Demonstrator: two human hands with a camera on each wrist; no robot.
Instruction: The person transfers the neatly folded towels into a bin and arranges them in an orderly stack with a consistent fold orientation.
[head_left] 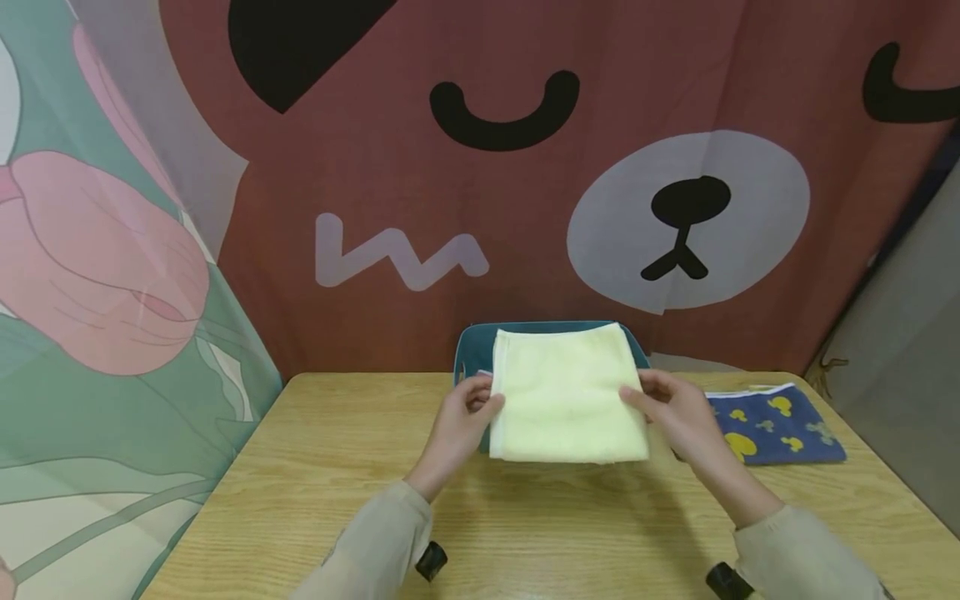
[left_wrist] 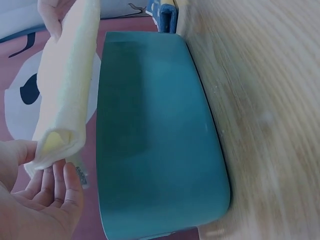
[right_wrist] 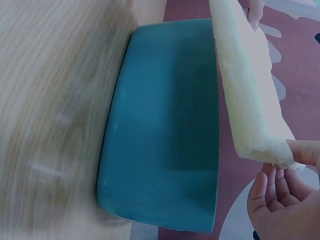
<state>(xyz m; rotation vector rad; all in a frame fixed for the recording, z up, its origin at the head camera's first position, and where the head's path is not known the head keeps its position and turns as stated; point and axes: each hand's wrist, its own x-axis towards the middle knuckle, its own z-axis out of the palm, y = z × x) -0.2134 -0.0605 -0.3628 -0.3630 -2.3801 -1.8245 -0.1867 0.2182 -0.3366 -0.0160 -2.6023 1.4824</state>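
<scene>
Just below the head view's centre, a folded pale-yellow towel is hiding much of a teal bin; the left hand and right hand are pinching the towel's sides, thumbs and fingers parted by its thickness.

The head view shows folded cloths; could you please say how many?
2: a pale yellow cloth held by left hand and right hand before the teal bin, and a blue patterned cloth on the table at right. The bin may hide more.
</scene>
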